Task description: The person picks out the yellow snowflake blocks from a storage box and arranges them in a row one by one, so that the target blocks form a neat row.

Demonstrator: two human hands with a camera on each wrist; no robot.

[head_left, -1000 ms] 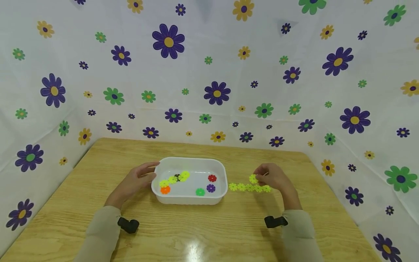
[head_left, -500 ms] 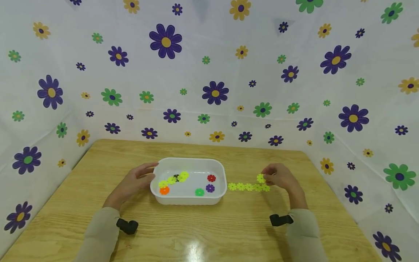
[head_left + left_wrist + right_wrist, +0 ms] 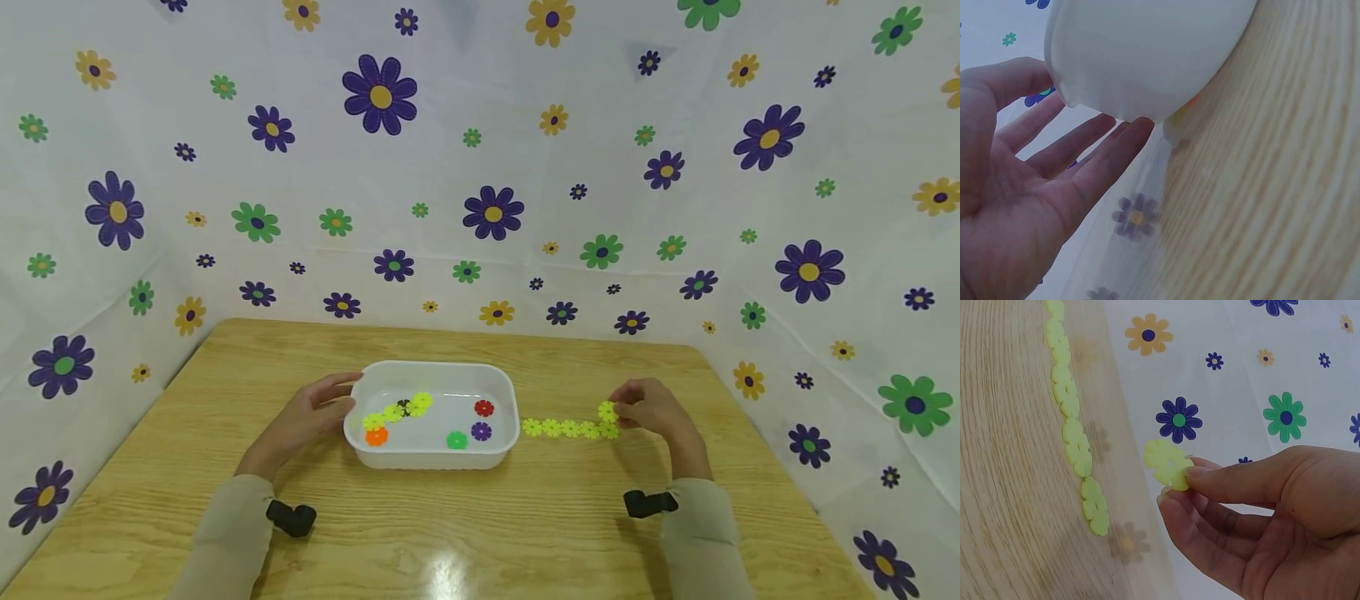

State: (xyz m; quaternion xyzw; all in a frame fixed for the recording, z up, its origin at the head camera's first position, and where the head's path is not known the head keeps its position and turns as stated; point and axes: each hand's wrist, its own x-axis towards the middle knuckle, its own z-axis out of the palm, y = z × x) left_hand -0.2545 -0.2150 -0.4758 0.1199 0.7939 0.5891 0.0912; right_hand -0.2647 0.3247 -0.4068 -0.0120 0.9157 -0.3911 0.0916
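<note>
In the head view my right hand pinches a yellow flower-shaped plastic disc between thumb and fingertips. It is held up just above the right end of a row of several like yellow discs lying edge to edge on the table. My left hand is at the left end of a white plastic tray, its relaxed fingertips touching the outer wall and rim. Inside the tray lie several yellow discs, plus an orange disc, a black one partly covered, a green disc, a purple disc and a red disc.
The wooden table carries the tray near its middle, with the disc row running rightward from the tray's right end. A white cloth printed with flowers rises behind the table and along both sides.
My right hand has moved rightward along the row with the pinched yellow disc, to over the row's right end. The left hand stays at the tray, and the row lies as before.
</note>
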